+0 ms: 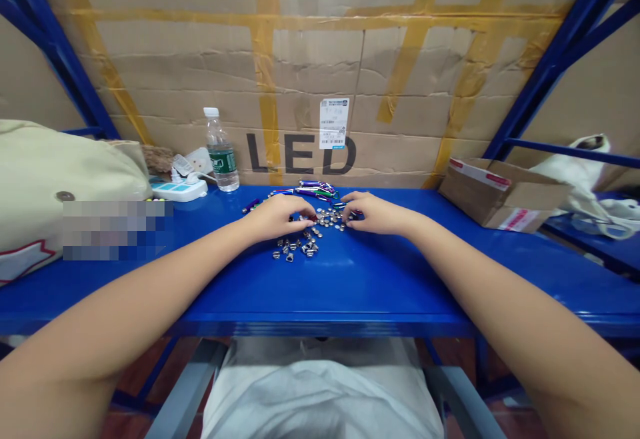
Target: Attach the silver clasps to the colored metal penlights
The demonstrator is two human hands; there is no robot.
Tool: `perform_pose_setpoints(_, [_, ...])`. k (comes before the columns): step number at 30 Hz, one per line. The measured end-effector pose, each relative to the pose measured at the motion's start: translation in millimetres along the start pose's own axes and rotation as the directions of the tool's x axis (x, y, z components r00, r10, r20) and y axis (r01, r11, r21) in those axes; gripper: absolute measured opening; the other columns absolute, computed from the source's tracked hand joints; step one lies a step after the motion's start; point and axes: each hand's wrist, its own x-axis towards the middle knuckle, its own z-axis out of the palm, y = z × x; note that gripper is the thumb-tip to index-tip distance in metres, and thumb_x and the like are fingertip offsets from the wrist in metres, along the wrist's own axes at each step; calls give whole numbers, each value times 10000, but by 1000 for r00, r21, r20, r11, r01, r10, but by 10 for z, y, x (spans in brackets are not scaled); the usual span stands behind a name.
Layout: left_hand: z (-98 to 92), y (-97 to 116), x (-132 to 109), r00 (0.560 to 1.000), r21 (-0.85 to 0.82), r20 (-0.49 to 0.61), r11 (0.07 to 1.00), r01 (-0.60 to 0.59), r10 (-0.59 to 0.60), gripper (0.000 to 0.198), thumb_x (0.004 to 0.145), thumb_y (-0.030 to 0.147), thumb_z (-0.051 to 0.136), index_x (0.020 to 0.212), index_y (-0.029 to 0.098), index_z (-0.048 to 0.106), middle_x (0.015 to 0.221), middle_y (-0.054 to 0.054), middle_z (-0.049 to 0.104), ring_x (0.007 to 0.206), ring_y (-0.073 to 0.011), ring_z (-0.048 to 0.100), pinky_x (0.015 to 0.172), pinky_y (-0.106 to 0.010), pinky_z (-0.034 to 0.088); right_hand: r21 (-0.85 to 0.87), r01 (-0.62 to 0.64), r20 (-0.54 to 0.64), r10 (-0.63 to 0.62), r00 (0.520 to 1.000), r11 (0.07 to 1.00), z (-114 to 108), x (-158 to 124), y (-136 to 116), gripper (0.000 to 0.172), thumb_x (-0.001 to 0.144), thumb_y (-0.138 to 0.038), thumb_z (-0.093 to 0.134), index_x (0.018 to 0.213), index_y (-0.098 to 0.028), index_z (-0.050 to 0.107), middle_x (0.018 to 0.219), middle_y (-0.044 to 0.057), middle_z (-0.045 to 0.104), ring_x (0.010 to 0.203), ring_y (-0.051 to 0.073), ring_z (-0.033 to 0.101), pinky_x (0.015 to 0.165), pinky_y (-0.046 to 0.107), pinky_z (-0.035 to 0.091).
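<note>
My left hand (276,216) curves over a loose pile of small shiny metal pieces (327,216). Its thumb and fingertips come close together around something small and reddish, too small to name. Across the pile, my right hand (377,214) rests at the right edge with fingers bent and apart from the thumb, touching or just above the pieces. Nearer to me lies a second cluster of silvery metal clips (295,248). Behind the hands are several pens (316,190) in purple, blue and green, partly hidden by my left hand.
A water bottle (223,156) and a white power strip (179,189) stand at the back left of the blue table (345,292). The far left holds a pale bag (65,179). An open cardboard box (493,192) sits at the right, before the large taped carton (200,72).
</note>
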Motion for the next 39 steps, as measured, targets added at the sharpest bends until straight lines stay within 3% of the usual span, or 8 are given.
perform_pose_setpoints(5, [-57, -61, -8, 997, 28, -68, 999, 44, -42, 195, 865, 323, 573, 978, 201, 674, 996, -31, 715, 926, -172, 653, 855, -297, 484, -37, -39, -17, 38, 999, 999, -8, 4, 119, 164, 762, -149, 627, 874, -220, 723, 1194, 99, 599, 1157, 266, 552, 985, 403, 452])
perform_pose_setpoints(9, [-85, -97, -24, 989, 37, -116, 995, 91, -86, 191, 863, 323, 576, 970, 205, 681, 993, -30, 716, 928, -172, 654, 854, -294, 491, -31, 1, 23, 0, 1000, 1000, 19, 13, 167, 160, 780, -200, 636, 917, -210, 717, 1140, 104, 628, 1160, 270, 545, 991, 418, 439])
perform_pose_setpoints(14, [-60, -76, -13, 995, 26, -71, 997, 75, -73, 186, 859, 311, 582, 973, 196, 673, 989, -33, 714, 926, -172, 654, 847, -294, 485, -16, 12, 23, -12, 1000, 1000, 62, 43, 121, 86, 790, -197, 614, 823, -188, 692, 1096, 102, 643, 1113, 252, 564, 964, 389, 444])
perform_pose_setpoints(17, [-39, -53, -2, 997, 17, -42, 998, 61, -60, 184, 858, 309, 585, 973, 194, 672, 990, -32, 715, 927, -175, 653, 836, -294, 479, -6, 9, -102, -9, 995, 1000, 29, 35, 38, 57, 771, -205, 620, 806, -180, 657, 1090, 108, 642, 1031, 244, 592, 903, 374, 465])
perform_pose_setpoints(21, [-21, -10, 0, 999, 21, -2, 999, 47, -47, 172, 854, 296, 580, 966, 202, 672, 980, -23, 716, 911, -174, 652, 819, -282, 470, 118, 85, -240, -54, 969, 989, -18, 6, -160, 108, 798, -223, 576, 890, -181, 615, 900, 63, 677, 832, 184, 619, 776, 313, 478])
perform_pose_setpoints(28, [12, 80, -6, 993, 9, 73, 996, 90, -90, 207, 845, 315, 556, 992, 198, 644, 967, -17, 713, 880, -180, 650, 769, -271, 464, 226, 204, -263, -142, 954, 953, 58, 19, -364, 74, 786, -178, 536, 827, -174, 598, 802, 32, 666, 701, 131, 583, 671, 254, 447])
perform_pose_setpoints(39, [41, 154, 13, 997, 45, 55, 998, 46, -49, 197, 850, 280, 536, 965, 179, 661, 898, -32, 695, 824, -177, 625, 737, -270, 448, 166, 93, -279, -43, 959, 982, 138, 39, -352, 82, 730, -147, 533, 802, -167, 568, 740, 23, 636, 647, 126, 539, 620, 242, 380])
